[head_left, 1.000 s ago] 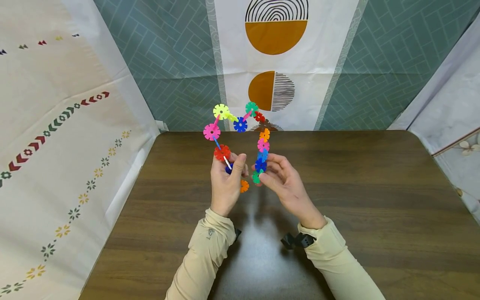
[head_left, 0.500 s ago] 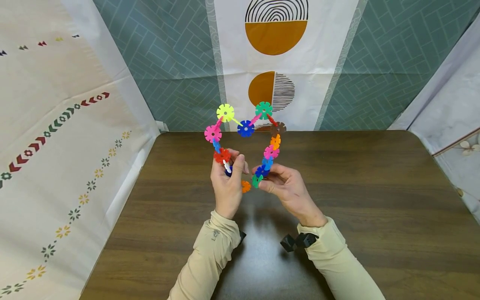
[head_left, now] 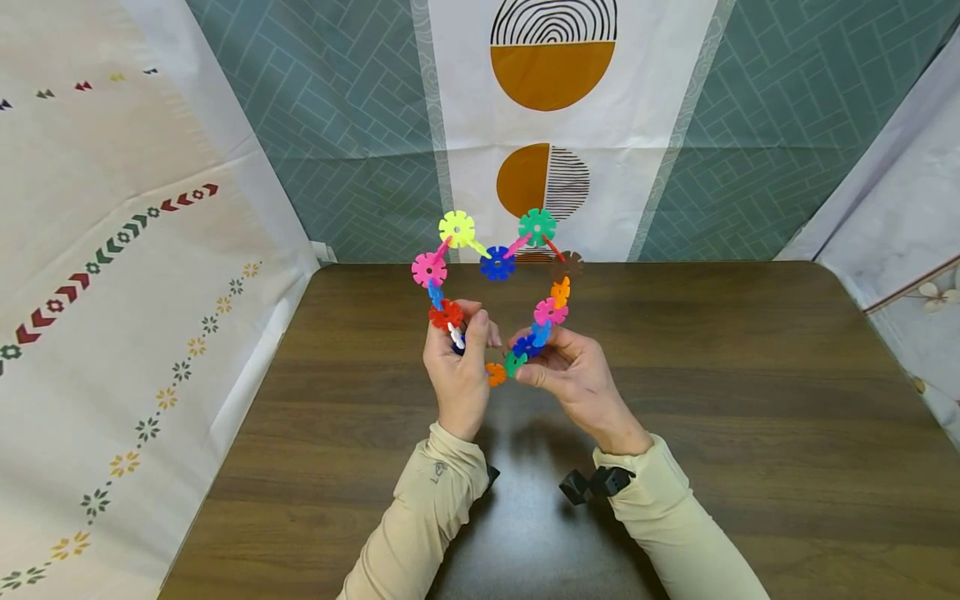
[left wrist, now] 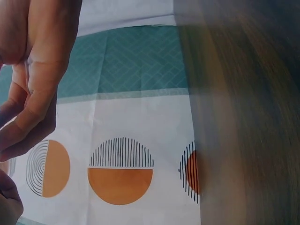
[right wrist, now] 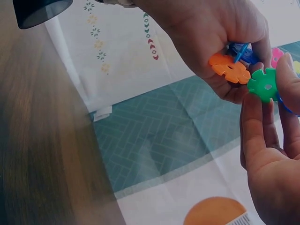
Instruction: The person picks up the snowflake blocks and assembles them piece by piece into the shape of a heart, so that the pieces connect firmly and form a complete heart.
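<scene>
Both hands hold up a heart-shaped chain of coloured, notched plastic snowflake discs above the table. Its yellow disc [head_left: 457,228] and upper green disc [head_left: 537,227] form two peaks, with a blue disc [head_left: 497,263] dipping between them. My left hand [head_left: 459,379] grips the lower left part, by the white disc [head_left: 456,336] and a dark blue one partly hidden by the thumb. My right hand [head_left: 577,383] pinches the lower green disc [right wrist: 265,86] between thumb and fingers. The orange disc [right wrist: 229,69] is right beside that green disc; whether they interlock I cannot tell. The left wrist view shows only fingers.
The brown wooden table [head_left: 720,400] extends around the forearms. Behind it hangs a teal and white patterned cloth [head_left: 345,167], and a cream printed cloth [head_left: 112,333] covers the left side. A black wrist camera [head_left: 596,483] sits on the right cuff.
The chain has spread from a narrow, twisted loop into a wider heart facing the head camera; its right side swung right. The lower green and orange discs have come closer together.
</scene>
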{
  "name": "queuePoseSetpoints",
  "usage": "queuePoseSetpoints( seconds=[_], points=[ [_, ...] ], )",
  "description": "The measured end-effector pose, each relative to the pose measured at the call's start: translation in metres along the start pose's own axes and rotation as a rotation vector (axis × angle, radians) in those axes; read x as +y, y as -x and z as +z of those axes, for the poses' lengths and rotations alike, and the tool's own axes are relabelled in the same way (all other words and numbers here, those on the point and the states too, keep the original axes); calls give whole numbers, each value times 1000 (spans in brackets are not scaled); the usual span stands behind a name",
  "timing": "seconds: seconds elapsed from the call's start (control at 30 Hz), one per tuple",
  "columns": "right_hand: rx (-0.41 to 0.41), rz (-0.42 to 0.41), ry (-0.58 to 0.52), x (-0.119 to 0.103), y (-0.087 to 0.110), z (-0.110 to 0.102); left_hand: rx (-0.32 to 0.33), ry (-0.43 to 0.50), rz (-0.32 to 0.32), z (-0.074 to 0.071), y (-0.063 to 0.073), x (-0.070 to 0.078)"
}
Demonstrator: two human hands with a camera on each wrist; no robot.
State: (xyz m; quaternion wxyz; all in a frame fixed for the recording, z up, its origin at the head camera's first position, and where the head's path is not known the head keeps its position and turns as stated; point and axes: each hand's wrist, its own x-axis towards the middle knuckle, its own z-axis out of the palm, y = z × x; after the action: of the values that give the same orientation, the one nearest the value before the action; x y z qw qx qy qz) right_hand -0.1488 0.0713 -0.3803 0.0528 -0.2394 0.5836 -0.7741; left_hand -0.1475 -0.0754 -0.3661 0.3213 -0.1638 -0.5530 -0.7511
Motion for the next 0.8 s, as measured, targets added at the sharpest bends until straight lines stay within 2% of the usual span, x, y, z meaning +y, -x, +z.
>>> queuePoseSetpoints(
  seconds=[0.23, 0.53, 0.8],
  points=[
    [13, -27, -13, 1, -1, 1, 33, 14, 6, 4, 1, 2],
    [35, -55, 62, 1, -1, 2, 98, 26, 18, 9, 2, 3],
    [60, -71, 21, 1, 0, 6, 169, 86, 30, 14, 3, 1]
  ],
)
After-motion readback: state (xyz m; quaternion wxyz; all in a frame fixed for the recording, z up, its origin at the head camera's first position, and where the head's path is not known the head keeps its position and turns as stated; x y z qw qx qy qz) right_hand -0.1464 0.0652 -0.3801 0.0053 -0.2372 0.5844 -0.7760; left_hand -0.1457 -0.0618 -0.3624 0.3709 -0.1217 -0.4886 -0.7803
